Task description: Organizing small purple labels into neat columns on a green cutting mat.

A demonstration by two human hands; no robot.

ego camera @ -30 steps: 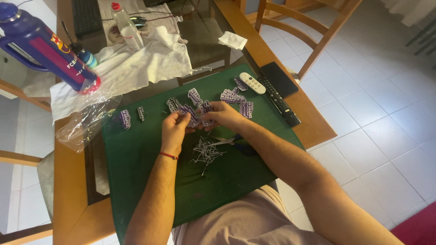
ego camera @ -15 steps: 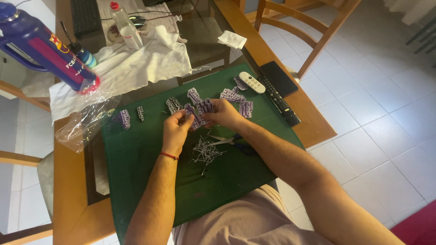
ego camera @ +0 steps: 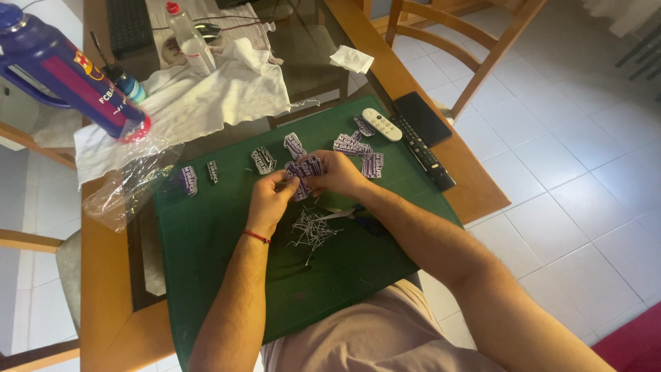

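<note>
Head view looks down on a green cutting mat (ego camera: 227, 262) lying on a wooden counter (ego camera: 103, 289) with a glass middle. Both hands meet over the far part of the mat. The left hand (ego camera: 270, 200) has its fingers curled and pinched on the near edge of a small purple-and-white sticker (ego camera: 303, 171), and the right hand (ego camera: 337, 172) pinches the same sticker from the right side, so the piece is held between the two hands just above the mat. A thin red band (ego camera: 256, 236) circles the left wrist.

Just near of the hands lies a loose heap of thin white paper trimmings (ego camera: 313, 229), and beside it on the right a pair of scissors (ego camera: 354, 215) with dark handles, partly hidden under the right forearm. More cut stickers (ego camera: 358, 146) lie spread on the mat beyond the hands, with two further ones (ego camera: 189, 179) well to the left near the mat's edge. A white remote (ego camera: 381, 125) rests at the far right corner of the mat, and a long black remote (ego camera: 428, 153) lies on the counter just right of it, next to a flat black case (ego camera: 423, 117).

On the far left, a crumpled clear plastic bag (ego camera: 131, 186) overlaps the mat's corner. Beyond it a white cloth (ego camera: 220, 93) is spread out, with a blue and dark red bottle (ego camera: 69, 76) lying on its left part and a clear squeeze bottle (ego camera: 189, 41) with a red cap standing farther off.
</note>
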